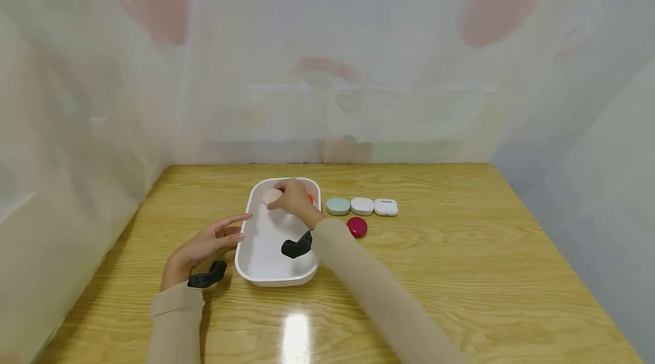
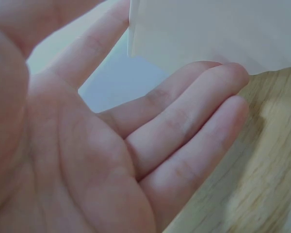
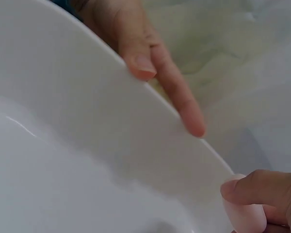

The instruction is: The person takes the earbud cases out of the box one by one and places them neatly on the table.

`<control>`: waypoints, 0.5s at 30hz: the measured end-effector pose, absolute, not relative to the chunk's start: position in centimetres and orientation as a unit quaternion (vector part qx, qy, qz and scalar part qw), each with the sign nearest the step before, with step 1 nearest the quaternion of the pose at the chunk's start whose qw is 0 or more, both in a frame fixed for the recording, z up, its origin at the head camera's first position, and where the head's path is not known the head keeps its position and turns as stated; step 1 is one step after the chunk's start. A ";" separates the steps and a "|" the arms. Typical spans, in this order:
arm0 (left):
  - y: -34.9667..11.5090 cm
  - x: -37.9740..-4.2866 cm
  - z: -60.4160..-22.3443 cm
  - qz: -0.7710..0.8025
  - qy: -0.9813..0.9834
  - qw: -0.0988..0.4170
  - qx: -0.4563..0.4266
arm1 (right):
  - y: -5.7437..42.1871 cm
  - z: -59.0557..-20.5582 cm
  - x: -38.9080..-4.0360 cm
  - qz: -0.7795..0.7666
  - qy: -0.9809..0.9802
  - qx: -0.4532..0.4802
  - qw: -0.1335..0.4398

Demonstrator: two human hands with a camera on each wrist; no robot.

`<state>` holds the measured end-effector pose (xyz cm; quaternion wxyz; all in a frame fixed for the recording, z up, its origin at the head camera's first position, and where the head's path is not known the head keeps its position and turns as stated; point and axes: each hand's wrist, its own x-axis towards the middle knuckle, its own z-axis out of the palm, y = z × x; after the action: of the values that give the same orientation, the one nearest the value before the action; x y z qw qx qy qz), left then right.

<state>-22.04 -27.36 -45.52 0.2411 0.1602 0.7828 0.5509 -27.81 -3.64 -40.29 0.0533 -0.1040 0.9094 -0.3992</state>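
Observation:
A white rectangular bin (image 1: 276,282) with rounded corners stands on the wooden table. Inside its far left part, my right hand (image 1: 294,198) pinches a small pale pink rounded case (image 3: 245,213) between thumb and fingers. My left hand (image 1: 207,244) is at the bin's left side, fingers extended and fingertips right at the rim and outer wall. In the left wrist view its palm and fingers (image 2: 179,121) show with nothing held in them. Partly hidden behind my right hand, an orange thing (image 1: 310,198) lies in the bin's far right part.
To the bin's right, a mint green case (image 1: 338,206), a white oval case (image 1: 362,206) and a white earbud case (image 1: 386,207) sit in a row. In front of them is a dark red round case (image 1: 357,226), beside my right sleeve. A pale printed curtain (image 1: 327,114) hangs behind the table.

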 end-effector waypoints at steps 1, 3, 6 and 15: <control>-27.4 -22.1 -45.5 0.550 0.784 0.240 0.160 | -3.4 -40.1 -27.7 -0.408 0.905 -0.108 0.052; -27.6 -22.1 -45.4 0.549 0.784 0.240 0.161 | -2.8 -39.7 -27.4 -0.429 0.895 -0.114 0.048; -27.6 -22.1 -45.5 0.550 0.783 0.241 0.164 | -1.9 -39.5 -27.1 -0.453 0.883 -0.120 0.035; -27.4 -22.2 -45.4 0.544 0.788 0.239 0.161 | 1.3 -39.3 -25.6 -0.531 0.840 -0.113 0.017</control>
<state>-22.22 -27.40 -45.39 0.2390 0.1612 0.7880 0.5440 -25.64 1.26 -39.34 0.0168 -0.1126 0.8396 -0.5312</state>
